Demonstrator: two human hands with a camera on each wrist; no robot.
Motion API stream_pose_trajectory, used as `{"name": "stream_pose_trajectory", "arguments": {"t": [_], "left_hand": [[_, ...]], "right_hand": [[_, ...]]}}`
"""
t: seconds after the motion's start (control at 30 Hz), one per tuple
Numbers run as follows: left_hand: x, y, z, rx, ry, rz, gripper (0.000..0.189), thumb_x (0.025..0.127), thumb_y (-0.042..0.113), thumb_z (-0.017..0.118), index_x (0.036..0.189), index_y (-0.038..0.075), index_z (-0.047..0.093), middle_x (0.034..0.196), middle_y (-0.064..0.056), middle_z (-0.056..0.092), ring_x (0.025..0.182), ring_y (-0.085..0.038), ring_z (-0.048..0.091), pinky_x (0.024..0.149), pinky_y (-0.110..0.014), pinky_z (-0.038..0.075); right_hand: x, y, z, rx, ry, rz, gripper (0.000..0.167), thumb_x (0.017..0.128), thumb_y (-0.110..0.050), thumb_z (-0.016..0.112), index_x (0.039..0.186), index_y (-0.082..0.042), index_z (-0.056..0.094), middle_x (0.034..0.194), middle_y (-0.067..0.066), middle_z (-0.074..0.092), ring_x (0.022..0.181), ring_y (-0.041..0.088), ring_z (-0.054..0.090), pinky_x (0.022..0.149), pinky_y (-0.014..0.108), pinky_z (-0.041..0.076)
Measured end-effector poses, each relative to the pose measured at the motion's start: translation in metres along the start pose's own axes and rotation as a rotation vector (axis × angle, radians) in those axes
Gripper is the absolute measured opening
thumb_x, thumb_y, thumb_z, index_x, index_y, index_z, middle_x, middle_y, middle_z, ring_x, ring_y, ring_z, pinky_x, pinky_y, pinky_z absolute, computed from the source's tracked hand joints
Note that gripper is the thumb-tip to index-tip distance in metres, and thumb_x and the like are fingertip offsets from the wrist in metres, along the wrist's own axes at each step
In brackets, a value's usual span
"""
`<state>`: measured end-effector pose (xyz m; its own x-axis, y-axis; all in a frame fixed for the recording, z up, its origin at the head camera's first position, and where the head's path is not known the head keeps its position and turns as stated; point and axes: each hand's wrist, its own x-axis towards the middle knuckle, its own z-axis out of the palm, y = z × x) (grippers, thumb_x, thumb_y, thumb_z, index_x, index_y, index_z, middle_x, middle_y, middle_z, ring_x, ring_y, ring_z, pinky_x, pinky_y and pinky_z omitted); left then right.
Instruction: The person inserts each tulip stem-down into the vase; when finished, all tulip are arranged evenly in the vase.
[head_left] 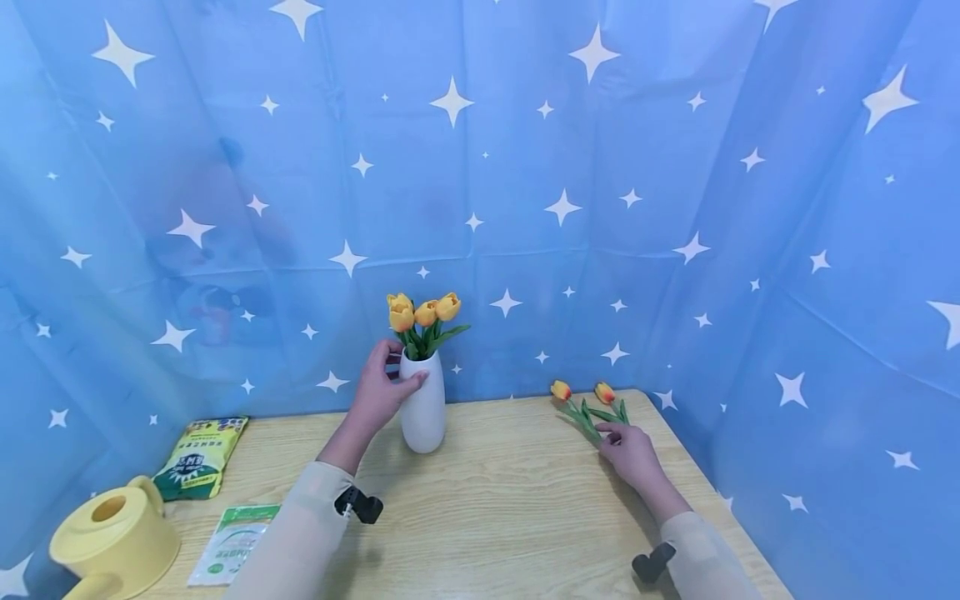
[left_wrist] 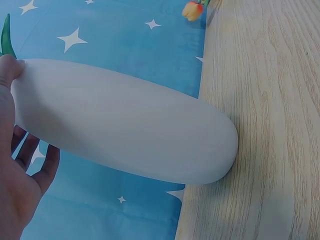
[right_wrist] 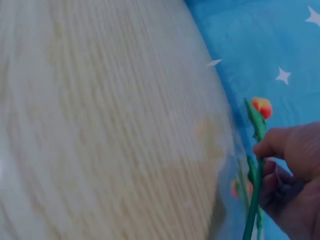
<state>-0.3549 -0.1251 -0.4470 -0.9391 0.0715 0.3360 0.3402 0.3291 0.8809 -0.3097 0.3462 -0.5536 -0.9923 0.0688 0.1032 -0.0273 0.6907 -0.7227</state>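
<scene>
A tall white vase (head_left: 423, 408) stands upright on the table, with several yellow-orange tulips (head_left: 426, 313) and green leaves rising from its mouth. My left hand (head_left: 382, 392) grips the vase near the rim, thumb on its front; in the left wrist view the vase (left_wrist: 125, 122) fills the middle. At the table's right, my right hand (head_left: 632, 457) is by two orange-red tulips (head_left: 561, 390). In the right wrist view its thumb and fingers pinch the green stem (right_wrist: 256, 192) of one tulip (right_wrist: 261, 107). A second bloom (right_wrist: 240, 188) shows lower down, partly behind that stem.
On the left are a yellow watering can (head_left: 116, 542), a green-and-yellow packet (head_left: 201, 458) and a white-and-green sachet (head_left: 234, 542), partly behind my left sleeve. A blue star-patterned curtain (head_left: 495, 183) hangs along the back and right edges of the wooden table (head_left: 495, 517).
</scene>
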Motion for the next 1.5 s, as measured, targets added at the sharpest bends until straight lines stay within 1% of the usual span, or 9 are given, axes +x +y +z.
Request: {"name": "stream_pose_trajectory", "arguments": {"t": [0.13,0.3,0.53,0.73,0.9,1.07,1.2,1.37,1.5], "left_hand": [[0.001,-0.001,0.000,0.004,0.002,0.000,0.053,0.098,0.029,0.087,0.133,0.010,0.053,0.145,-0.013,0.054,0.137,-0.037,0.056,0.116,-0.060,0.051],[0.001,-0.002,-0.001,0.013,0.006,0.009,0.053,0.098,0.030,0.087,0.134,0.010,0.053,0.144,-0.013,0.055,0.137,-0.037,0.056,0.116,-0.060,0.051],[0.001,-0.002,-0.001,0.020,0.012,0.012,0.052,0.098,0.029,0.087,0.132,0.011,0.053,0.142,-0.012,0.056,0.135,-0.037,0.057,0.114,-0.060,0.052],[0.002,-0.004,-0.001,0.013,0.013,0.008,0.051,0.098,0.030,0.087,0.132,0.013,0.053,0.141,-0.011,0.056,0.134,-0.036,0.057,0.114,-0.059,0.052],[0.002,-0.005,-0.001,0.013,0.013,0.008,0.051,0.098,0.031,0.087,0.132,0.013,0.053,0.142,-0.011,0.056,0.135,-0.036,0.057,0.114,-0.059,0.053],[0.001,-0.003,-0.001,0.011,0.015,0.008,0.052,0.097,0.031,0.088,0.132,0.013,0.054,0.141,-0.011,0.057,0.134,-0.036,0.057,0.113,-0.059,0.053],[0.001,-0.002,-0.001,0.007,0.013,0.009,0.053,0.096,0.031,0.088,0.132,0.012,0.054,0.141,-0.011,0.057,0.134,-0.037,0.057,0.113,-0.059,0.053],[0.001,-0.001,-0.001,0.010,0.013,0.006,0.053,0.096,0.030,0.088,0.133,0.013,0.054,0.142,-0.011,0.057,0.135,-0.036,0.057,0.114,-0.060,0.052],[0.000,-0.002,-0.001,0.015,0.014,0.005,0.053,0.096,0.031,0.088,0.133,0.013,0.054,0.141,-0.010,0.057,0.135,-0.036,0.057,0.114,-0.059,0.052]], "right_hand": [[0.001,-0.008,0.001,0.025,0.011,-0.036,0.036,0.100,-0.002,0.074,0.136,0.002,0.073,0.095,0.007,0.068,0.081,0.021,0.061,0.063,0.030,0.051],[0.002,-0.021,0.000,0.059,0.032,-0.093,0.034,0.100,0.000,0.071,0.134,0.001,0.073,0.098,0.008,0.067,0.082,0.022,0.060,0.061,0.028,0.051],[0.006,-0.040,0.000,0.071,0.104,-0.167,0.028,0.099,-0.002,0.070,0.127,0.000,0.074,0.098,0.007,0.066,0.085,0.022,0.058,0.064,0.027,0.050],[0.008,-0.055,0.001,0.145,0.146,-0.229,0.026,0.098,0.003,0.069,0.123,0.001,0.076,0.097,0.008,0.067,0.087,0.020,0.058,0.070,0.026,0.050],[0.006,-0.072,0.000,0.203,0.159,-0.255,0.023,0.101,0.002,0.069,0.123,-0.003,0.076,0.099,0.009,0.067,0.088,0.019,0.059,0.071,0.023,0.051],[0.006,-0.085,-0.001,0.247,0.216,-0.275,0.023,0.100,0.003,0.071,0.122,-0.003,0.075,0.102,0.012,0.070,0.091,0.018,0.061,0.073,0.020,0.052],[0.007,-0.091,-0.002,0.236,0.268,-0.297,0.021,0.101,0.003,0.072,0.121,-0.003,0.074,0.102,0.012,0.072,0.089,0.016,0.063,0.073,0.019,0.054],[0.009,-0.096,-0.002,0.276,0.319,-0.340,0.014,0.101,0.005,0.074,0.111,-0.003,0.071,0.099,0.012,0.074,0.089,0.012,0.066,0.073,0.016,0.055],[0.006,-0.104,-0.003,0.343,0.326,-0.317,0.008,0.103,-0.001,0.075,0.107,-0.002,0.069,0.096,0.015,0.075,0.083,0.009,0.070,0.068,0.017,0.057]]}}
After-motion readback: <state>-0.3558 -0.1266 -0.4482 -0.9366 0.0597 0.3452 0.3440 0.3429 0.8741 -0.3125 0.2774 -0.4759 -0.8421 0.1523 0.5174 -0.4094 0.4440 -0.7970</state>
